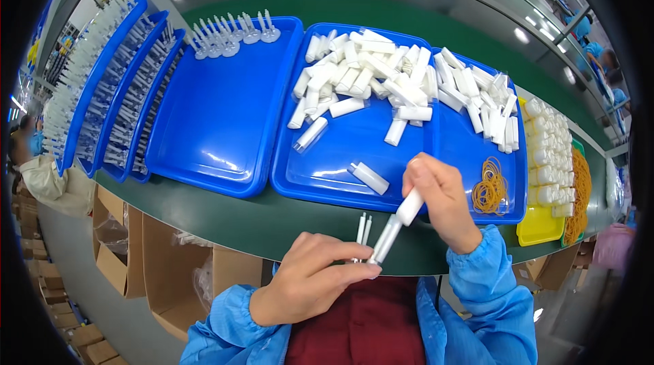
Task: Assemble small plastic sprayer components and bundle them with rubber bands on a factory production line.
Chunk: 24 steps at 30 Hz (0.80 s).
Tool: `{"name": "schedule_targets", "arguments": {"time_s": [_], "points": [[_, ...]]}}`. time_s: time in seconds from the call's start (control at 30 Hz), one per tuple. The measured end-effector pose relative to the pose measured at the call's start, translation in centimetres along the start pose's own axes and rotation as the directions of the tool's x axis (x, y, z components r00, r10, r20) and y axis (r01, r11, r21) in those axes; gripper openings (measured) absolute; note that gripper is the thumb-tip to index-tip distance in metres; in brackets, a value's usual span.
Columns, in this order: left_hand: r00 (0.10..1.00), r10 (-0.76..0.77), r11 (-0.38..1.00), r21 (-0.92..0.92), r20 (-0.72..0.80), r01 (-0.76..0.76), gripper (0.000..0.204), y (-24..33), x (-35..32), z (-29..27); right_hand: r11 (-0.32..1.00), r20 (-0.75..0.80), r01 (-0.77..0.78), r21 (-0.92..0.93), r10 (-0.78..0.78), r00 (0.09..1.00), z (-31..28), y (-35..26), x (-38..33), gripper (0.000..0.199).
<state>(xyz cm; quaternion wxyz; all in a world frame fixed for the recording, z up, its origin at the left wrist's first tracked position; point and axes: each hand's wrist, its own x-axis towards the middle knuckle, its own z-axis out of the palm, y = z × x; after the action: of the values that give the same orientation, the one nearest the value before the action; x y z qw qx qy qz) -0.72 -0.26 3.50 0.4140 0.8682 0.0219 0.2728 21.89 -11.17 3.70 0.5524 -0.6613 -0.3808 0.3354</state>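
Note:
Close to my body, over the bench edge, my left hand [317,275] pinches the lower end of a slim clear tube [387,241] with white inside. The tube slants up to the right. At its upper end my right hand [436,191] grips a smooth white cylinder [409,207], which meets the tube. Two thin white stems [364,227] stand up just behind my left fingertips; their lower ends are hidden, so I cannot tell whether that hand holds them. A single white roll in clear film [370,178] lies in the blue tray [320,184] beyond my hands.
White film-wrapped rolls [368,69] heap in that tray and its right neighbour, where orange rubber bands [490,188] also lie. Left is a blue tray [211,113] with clear stemmed pieces; stacked trays [102,86] flank it. A yellow tray [538,225] holds white cylinders. Cardboard boxes [170,276] stand below.

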Motion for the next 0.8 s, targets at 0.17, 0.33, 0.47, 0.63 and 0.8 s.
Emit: {"name": "schedule_targets", "arguments": {"time_s": [0.17,0.33,0.47,0.63,0.8], "points": [[0.998,0.015,1.0,0.01,0.057,-0.015,0.035,0.7,0.3,0.8,0.983,0.01,0.108,-0.146,-0.107,0.994,-0.4,0.1,-0.6,0.037],[0.997,0.009,1.0,0.022,0.075,-0.01,0.034,0.9,0.3,1.0,0.95,0.026,0.224,-0.218,-0.224,0.974,-0.7,0.5,-0.7,0.03],[0.995,0.011,1.0,0.027,0.1,-0.014,0.034,1.0,0.0,1.0,0.887,0.124,0.344,-0.308,-0.321,0.939,-1.0,0.4,-0.7,0.024],[0.999,0.041,0.991,0.128,0.02,-0.043,0.034,1.0,-0.3,1.9,0.699,0.189,0.558,-0.447,-0.536,0.823,0.5,-0.2,-1.2,0.019],[0.976,0.125,0.985,0.139,-0.181,-0.101,0.038,-0.2,0.1,1.6,0.645,0.126,0.578,-0.5,-0.606,0.786,1.9,-0.6,-1.4,0.018]]}}
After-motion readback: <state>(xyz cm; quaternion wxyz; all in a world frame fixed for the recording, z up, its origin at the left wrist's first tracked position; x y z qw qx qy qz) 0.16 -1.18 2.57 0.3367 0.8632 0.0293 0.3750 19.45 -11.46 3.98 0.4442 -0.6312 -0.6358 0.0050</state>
